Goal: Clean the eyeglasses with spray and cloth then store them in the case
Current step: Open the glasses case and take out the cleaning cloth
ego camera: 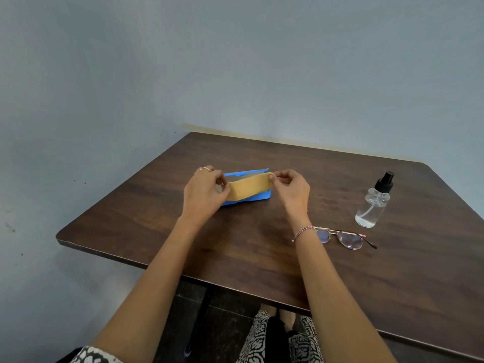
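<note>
A yellow cloth (248, 188) is stretched flat between my two hands, just above an open blue glasses case (258, 196) at the middle of the table. My left hand (205, 191) pinches the cloth's left end and my right hand (290, 188) pinches its right end. The cloth hides most of the case's inside. The eyeglasses (345, 238), thin metal frame, lie folded on the table to the right, partly behind my right wrist. A clear spray bottle (373, 203) with a black nozzle stands upright further right.
The dark wooden table (235, 244) stands against a grey wall; its left edge and near edge are close to my arms. My patterned-trousered knees show below the near edge.
</note>
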Action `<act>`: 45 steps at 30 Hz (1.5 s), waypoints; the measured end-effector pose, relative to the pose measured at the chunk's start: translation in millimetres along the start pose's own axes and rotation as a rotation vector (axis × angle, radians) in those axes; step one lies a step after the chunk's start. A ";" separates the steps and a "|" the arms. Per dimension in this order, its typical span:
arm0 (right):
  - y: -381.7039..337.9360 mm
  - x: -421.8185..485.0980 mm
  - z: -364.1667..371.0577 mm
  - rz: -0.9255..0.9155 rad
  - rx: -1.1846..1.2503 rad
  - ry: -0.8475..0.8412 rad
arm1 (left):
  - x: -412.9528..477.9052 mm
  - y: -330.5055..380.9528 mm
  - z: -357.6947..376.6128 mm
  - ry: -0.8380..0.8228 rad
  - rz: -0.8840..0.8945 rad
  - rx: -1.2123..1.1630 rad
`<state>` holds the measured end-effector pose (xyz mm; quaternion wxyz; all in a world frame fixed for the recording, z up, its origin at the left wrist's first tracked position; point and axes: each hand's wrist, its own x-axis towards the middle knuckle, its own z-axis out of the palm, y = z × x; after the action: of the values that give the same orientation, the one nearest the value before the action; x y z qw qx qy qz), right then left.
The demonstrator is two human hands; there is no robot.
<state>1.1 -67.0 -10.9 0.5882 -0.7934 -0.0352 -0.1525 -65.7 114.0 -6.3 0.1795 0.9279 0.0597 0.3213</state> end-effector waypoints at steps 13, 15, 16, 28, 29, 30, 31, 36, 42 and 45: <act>-16.0 -3.2 -35.9 -0.118 0.030 -0.066 | -11.0 58.2 9.9 -0.461 -0.761 -1.190; -17.4 -11.1 -39.2 -0.188 -0.009 -0.109 | -15.2 62.5 16.4 -0.449 -0.810 -1.253; -17.7 -15.3 -40.5 -0.222 -0.037 -0.133 | -16.5 65.3 18.6 -0.441 -0.828 -1.270; -1.7 -45.8 -50.3 -0.316 -0.033 -0.172 | -14.8 78.2 24.5 -0.414 -0.910 -1.397; -0.6 -45.9 -51.2 -0.285 0.003 -0.099 | -15.7 77.7 25.3 -0.406 -0.889 -1.395; 1.4 -45.3 -51.2 -0.252 0.007 -0.051 | -16.7 77.5 25.3 -0.399 -0.874 -1.402; 3.7 -44.6 -50.7 -0.214 -0.007 -0.036 | -17.8 77.6 24.4 -0.396 -0.864 -1.417; 10.0 -45.0 -41.8 0.042 0.160 -0.181 | -24.6 73.3 22.7 -0.390 -0.753 -1.470; 9.8 -51.3 -35.1 0.176 0.404 -0.256 | -31.1 61.1 21.2 -0.422 -0.600 -1.317; 10.0 -53.1 -33.6 0.236 0.467 -0.286 | -33.5 59.1 18.4 -0.459 -0.547 -1.244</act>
<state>-53.7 -95.2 -26.3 0.7576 -0.6486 -0.0593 0.0425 -80.9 46.1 -17.0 0.7574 0.6495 0.0565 0.0360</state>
